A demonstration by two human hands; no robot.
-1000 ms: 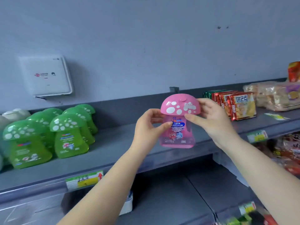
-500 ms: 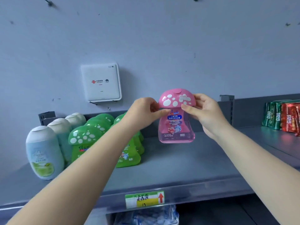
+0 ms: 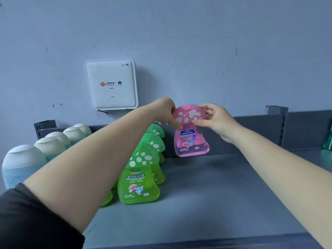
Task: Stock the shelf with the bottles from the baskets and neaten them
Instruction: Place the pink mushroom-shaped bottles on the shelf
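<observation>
Both hands hold one pink bottle [image 3: 191, 137] by its mushroom cap at the back of the shelf [image 3: 215, 186], just right of the green bottles [image 3: 139, 178]. The left hand [image 3: 165, 112] pinches the cap's left edge, fingers curled round its rim; the right hand [image 3: 214, 118] pinches the right edge, thumb in front and fingers behind. The bottle's long axis is upright, tilted slightly, label facing the viewer. Its base lies at or just above the shelf surface; contact cannot be told. The bottle hangs directly below the fingers, so the coming move is judged to be a short lowering or a sideways nudge toward the green row. Both hands are equally near; the left forearm crosses in front of the green row and hides part of it. Left of the green row stands a file of white-capped bottles [image 3: 21, 164]. A white router [image 3: 111, 84] is fixed to the wall above the green row.
</observation>
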